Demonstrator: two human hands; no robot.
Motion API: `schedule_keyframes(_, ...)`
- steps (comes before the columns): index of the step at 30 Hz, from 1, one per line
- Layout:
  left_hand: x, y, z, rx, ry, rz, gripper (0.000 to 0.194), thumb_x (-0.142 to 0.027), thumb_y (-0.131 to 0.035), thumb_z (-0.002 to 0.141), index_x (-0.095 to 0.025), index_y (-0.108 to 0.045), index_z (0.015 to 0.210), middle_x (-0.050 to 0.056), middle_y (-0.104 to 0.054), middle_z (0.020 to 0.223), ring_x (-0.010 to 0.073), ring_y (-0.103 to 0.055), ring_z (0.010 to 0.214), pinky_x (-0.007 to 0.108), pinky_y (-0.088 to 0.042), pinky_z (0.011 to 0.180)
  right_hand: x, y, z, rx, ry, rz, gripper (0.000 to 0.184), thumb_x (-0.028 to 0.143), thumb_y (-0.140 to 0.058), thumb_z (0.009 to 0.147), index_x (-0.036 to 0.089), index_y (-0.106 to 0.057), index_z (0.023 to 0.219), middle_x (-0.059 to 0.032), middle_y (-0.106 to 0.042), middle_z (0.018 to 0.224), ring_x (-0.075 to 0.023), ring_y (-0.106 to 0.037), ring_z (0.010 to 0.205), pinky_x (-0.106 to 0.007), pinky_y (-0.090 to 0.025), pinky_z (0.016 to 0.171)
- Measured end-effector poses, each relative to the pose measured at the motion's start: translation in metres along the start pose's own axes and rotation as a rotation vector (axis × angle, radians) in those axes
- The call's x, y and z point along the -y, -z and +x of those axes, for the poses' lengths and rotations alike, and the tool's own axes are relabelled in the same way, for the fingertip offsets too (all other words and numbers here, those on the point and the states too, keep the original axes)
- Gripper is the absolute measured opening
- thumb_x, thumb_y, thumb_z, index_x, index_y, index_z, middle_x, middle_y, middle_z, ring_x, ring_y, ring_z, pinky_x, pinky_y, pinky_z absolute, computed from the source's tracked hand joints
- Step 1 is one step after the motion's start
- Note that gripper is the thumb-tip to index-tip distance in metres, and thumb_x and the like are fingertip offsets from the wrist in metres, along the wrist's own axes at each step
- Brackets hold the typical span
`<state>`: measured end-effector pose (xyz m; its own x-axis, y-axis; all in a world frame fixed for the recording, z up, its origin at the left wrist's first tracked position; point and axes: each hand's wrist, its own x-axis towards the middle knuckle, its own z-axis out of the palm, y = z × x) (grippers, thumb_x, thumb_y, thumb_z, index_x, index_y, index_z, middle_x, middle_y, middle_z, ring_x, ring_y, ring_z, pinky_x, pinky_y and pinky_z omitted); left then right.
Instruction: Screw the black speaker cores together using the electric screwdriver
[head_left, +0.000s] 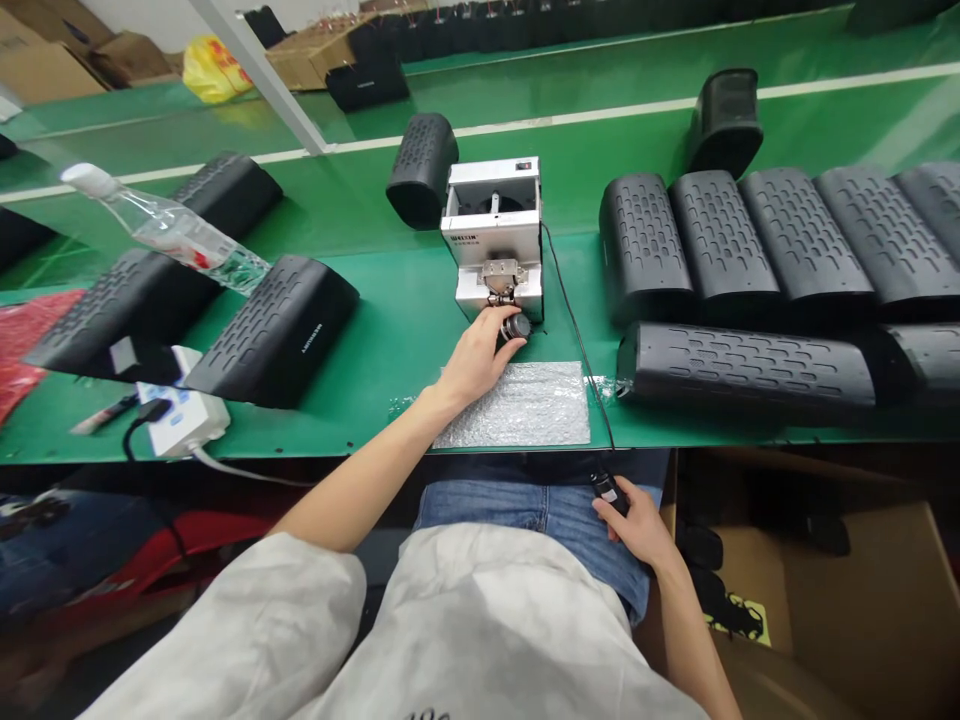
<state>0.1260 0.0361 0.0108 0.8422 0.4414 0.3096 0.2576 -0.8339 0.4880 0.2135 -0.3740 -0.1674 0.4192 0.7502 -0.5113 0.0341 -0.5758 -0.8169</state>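
A silver box-shaped machine (491,235) stands on the green bench, its upper part open around a dark recess. At its lower front, my left hand (476,360) closes thumb and fingers around a round black-and-silver knob-like piece (516,327). Whether that piece is fixed to the machine cannot be made out. A silvery bubble-wrap pad (536,405) lies beneath and right of this hand. Below the bench edge, over my lap, my right hand (634,520) grips a small black power adapter (609,492) with a pale label. A thin black cord (574,320) runs between adapter and machine.
Black perforated speaker-like housings (720,235) stand in a row at right, with another (750,370) lying before them. At left, a tilted plastic bottle (172,228) rests among more housings (277,330), near a white power strip (184,415). A cardboard box (862,590) sits below right.
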Motion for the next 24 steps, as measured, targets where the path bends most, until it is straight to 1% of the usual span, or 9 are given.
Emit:
schedule_keyframes(3, 0.006, 0.002, 0.01, 0.005, 0.013, 0.007, 0.041, -0.019, -0.074, 0.113, -0.02, -0.063, 0.152, 0.018, -0.077, 0.153, 0.0328, -0.077, 0.144, 0.058, -0.062, 0.129, 0.0, 0.001, 0.0, 0.003, 0.0, 0.004, 0.039, 0.053, -0.078, 0.119, 0.014, -0.074, 0.122, 0.0004, -0.069, 0.092, -0.0116, -0.065, 0.071, -0.026, -0.064, 0.07)
schedule_keyframes(6, 0.013, 0.007, 0.012, 0.049, 0.009, -0.007, 0.041, -0.023, -0.072, 0.114, -0.022, -0.063, 0.154, 0.017, -0.077, 0.154, 0.0323, -0.076, 0.143, 0.056, -0.062, 0.127, 0.0, 0.001, -0.001, 0.009, 0.0, 0.007, 0.039, 0.054, -0.077, 0.119, 0.015, -0.074, 0.121, 0.0004, -0.07, 0.092, -0.0118, -0.065, 0.071, -0.026, -0.064, 0.071)
schedule_keyframes(8, 0.019, 0.014, 0.007, 0.053, -0.01, -0.019, 0.043, -0.026, -0.07, 0.115, -0.024, -0.062, 0.157, 0.015, -0.077, 0.155, 0.0315, -0.076, 0.141, 0.054, -0.063, 0.126, 0.0, 0.001, -0.001, 0.011, 0.002, 0.014, 0.04, 0.054, -0.077, 0.119, 0.015, -0.074, 0.122, 0.0005, -0.07, 0.092, -0.0121, -0.066, 0.071, -0.027, -0.065, 0.072)
schedule_keyframes(12, 0.039, 0.036, -0.013, -0.073, -0.017, 0.021, 0.046, -0.028, -0.068, 0.116, -0.026, -0.061, 0.161, 0.013, -0.077, 0.154, 0.0303, -0.077, 0.135, 0.053, -0.065, 0.122, -0.002, 0.0, -0.001, 0.006, -0.008, 0.038, 0.04, 0.055, -0.078, 0.118, 0.015, -0.074, 0.12, 0.0013, -0.069, 0.089, -0.012, -0.066, 0.07, -0.027, -0.065, 0.072)
schedule_keyframes(13, 0.045, 0.042, -0.017, -0.085, -0.007, 0.054, 0.047, -0.028, -0.069, 0.115, -0.027, -0.061, 0.161, 0.013, -0.077, 0.153, 0.0303, -0.077, 0.132, 0.053, -0.066, 0.12, -0.003, 0.0, -0.001, 0.005, -0.014, 0.043, 0.04, 0.054, -0.078, 0.118, 0.015, -0.074, 0.119, 0.0016, -0.069, 0.088, -0.0118, -0.065, 0.069, -0.027, -0.065, 0.071)
schedule_keyframes(16, 0.054, 0.055, -0.025, -0.014, 0.036, 0.163, 0.046, -0.027, -0.072, 0.113, -0.029, -0.065, 0.158, 0.012, -0.079, 0.141, 0.0293, -0.08, 0.116, 0.052, -0.071, 0.109, -0.005, 0.001, -0.001, 0.012, -0.034, 0.061, 0.04, 0.054, -0.078, 0.118, 0.014, -0.074, 0.117, 0.0021, -0.068, 0.086, -0.0111, -0.064, 0.066, -0.025, -0.063, 0.068)
schedule_keyframes(18, 0.052, 0.058, -0.024, 0.061, 0.07, 0.214, 0.041, -0.026, -0.075, 0.112, -0.026, -0.07, 0.152, 0.011, -0.079, 0.13, 0.0283, -0.08, 0.107, 0.05, -0.071, 0.102, -0.006, 0.001, 0.0, 0.028, -0.04, 0.071, 0.04, 0.054, -0.078, 0.118, 0.014, -0.074, 0.117, 0.0018, -0.069, 0.087, -0.0109, -0.064, 0.066, -0.025, -0.062, 0.066)
schedule_keyframes(20, 0.044, 0.058, -0.02, 0.114, 0.104, 0.234, 0.037, -0.025, -0.076, 0.111, -0.023, -0.072, 0.148, 0.012, -0.078, 0.126, 0.0285, -0.08, 0.106, 0.048, -0.071, 0.102, -0.007, 0.001, 0.003, 0.043, -0.041, 0.075, 0.04, 0.053, -0.078, 0.118, 0.014, -0.074, 0.118, 0.0011, -0.07, 0.089, -0.0108, -0.064, 0.066, -0.024, -0.062, 0.065)
schedule_keyframes(24, 0.023, 0.045, -0.01, 0.18, 0.108, 0.175, 0.041, -0.023, -0.07, 0.115, -0.02, -0.068, 0.155, 0.014, -0.077, 0.135, 0.0292, -0.081, 0.119, 0.048, -0.069, 0.111, -0.01, 0.001, 0.005, 0.031, -0.047, 0.073, 0.038, 0.052, -0.078, 0.119, 0.014, -0.073, 0.118, 0.0009, -0.07, 0.09, -0.0104, -0.063, 0.066, -0.023, -0.061, 0.063)
